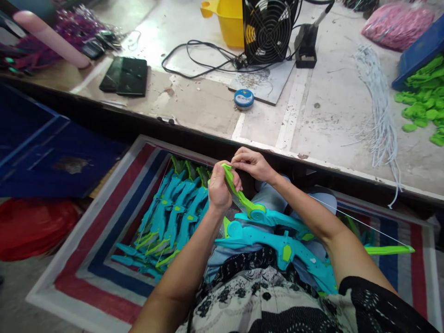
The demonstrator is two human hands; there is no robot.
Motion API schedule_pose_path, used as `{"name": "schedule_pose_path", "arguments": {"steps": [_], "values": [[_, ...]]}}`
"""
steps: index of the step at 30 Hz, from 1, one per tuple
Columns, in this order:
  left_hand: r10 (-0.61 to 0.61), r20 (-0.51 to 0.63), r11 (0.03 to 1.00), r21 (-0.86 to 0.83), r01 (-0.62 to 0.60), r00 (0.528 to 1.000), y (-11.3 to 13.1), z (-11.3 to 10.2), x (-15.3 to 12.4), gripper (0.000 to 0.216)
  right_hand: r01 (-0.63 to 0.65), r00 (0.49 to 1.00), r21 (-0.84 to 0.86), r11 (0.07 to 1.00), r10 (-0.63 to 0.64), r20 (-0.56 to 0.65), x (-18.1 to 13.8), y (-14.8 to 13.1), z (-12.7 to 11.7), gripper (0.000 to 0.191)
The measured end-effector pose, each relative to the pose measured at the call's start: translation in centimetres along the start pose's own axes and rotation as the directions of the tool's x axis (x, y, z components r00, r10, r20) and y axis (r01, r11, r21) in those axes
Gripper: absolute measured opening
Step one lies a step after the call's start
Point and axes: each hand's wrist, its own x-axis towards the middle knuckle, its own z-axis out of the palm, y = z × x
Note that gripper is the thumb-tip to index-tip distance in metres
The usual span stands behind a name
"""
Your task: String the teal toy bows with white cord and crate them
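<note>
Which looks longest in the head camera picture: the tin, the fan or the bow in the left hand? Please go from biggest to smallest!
1. Bow: longest, even though it is partly hidden.
2. Fan: next, with its top cut off.
3. Tin: clearly smallest.

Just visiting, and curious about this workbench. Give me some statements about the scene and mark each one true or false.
1. The left hand grips a bright green piece. True.
2. The right hand lies flat on the workbench. False: its fingertips are at the green piece's tip.
3. White strings hang partly over the workbench's edge. True.
4. The round tin has a red lid. False: the tin's lid is blue and white.
5. The black fan partly hides a yellow container. True.
</note>
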Motion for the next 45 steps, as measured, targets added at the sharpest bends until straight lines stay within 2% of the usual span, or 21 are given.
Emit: {"name": "schedule_pose_path", "arguments": {"steps": [6,11,23,32,39,45], "values": [[-0.01,0.006,1.0,-0.01,0.01,1.0,0.01,-0.01,-0.05,0.039,0.037,0.999,0.01,0.999,-0.037,-0.008,0.04,-0.35,0.16,0.043],[-0.033,-0.017,0.999,-0.018,0.033,0.999,-0.1,-0.05,-0.02,0.04,0.019,1.0,-0.003,1.0,-0.019,-0.006,0.07,-0.69,0.27,0.047],[0.0,-0.014,1.0,-0.005,0.0,1.0,-0.02,0.07,-0.17,0.036,-0.013,1.0,-0.008,1.0,0.013,0.003,-0.26,-0.18,-0.49,0.046],[0.0,0.03,1.0,-0.005,0.001,1.0,0.03,0.15,-0.05,0.039,-0.012,1.0,0.001,1.0,0.012,0.016,-0.18,-0.28,-0.26,0.047],[-0.01,0.001,1.0,-0.003,0.01,1.0,-0.05,0.12,-0.11,0.038,-0.009,1.0,0.026,1.0,0.009,-0.018,-0.17,-0.13,-0.23,0.043],[0.005,0.02,1.0,-0.015,-0.005,1.0,-0.1,0.1,-0.1,0.037,0.005,1.0,0.053,0.999,-0.005,0.009,-0.13,-0.15,-0.21,0.039]]}}
